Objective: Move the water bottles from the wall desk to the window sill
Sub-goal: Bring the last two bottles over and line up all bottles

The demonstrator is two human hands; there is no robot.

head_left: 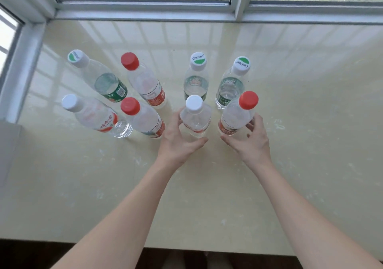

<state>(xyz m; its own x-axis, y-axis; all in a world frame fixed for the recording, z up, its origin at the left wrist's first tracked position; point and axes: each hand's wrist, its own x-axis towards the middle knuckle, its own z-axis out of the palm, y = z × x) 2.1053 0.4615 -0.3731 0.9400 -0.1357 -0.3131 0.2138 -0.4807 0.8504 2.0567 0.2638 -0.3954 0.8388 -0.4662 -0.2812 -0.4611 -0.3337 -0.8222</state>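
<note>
**Head view: both hands on a pair of bottles at the window sill**

At the centre of the frame the left hand (pixel 178 144) curls fingers and thumb round the lower body of a clear plastic water bottle with a plain white cap (pixel 194 117). Just to its right, the right hand (pixel 251 144) cups a clear plastic water bottle with a red cap (pixel 238 115), fingers on its far side and thumb reaching under its near side. Both holds look loose, with the fingers partly spread.

The two bottles stand upright, apart from each other, with their bases at the glossy cream stone window sill (pixel 228 186). Whether it bears their full weight cannot be told.

This reads as the setting-down step, close to its end. The next move calls for a clean release and a straight pull back toward the lower edge. The bottles are tall and narrow, and the white-capped one stands just in front of a neighbour.

Each bottle is transparent and thin-walled with a red-printed label low on the body. How full they are is hard to judge.

Six more clear plastic bottles (pixel 145 86) stand in two rows from the centre out to the left. Behind them, a grey metal window frame (pixel 145 9) runs across the top. The wall desk is out of view.
</note>
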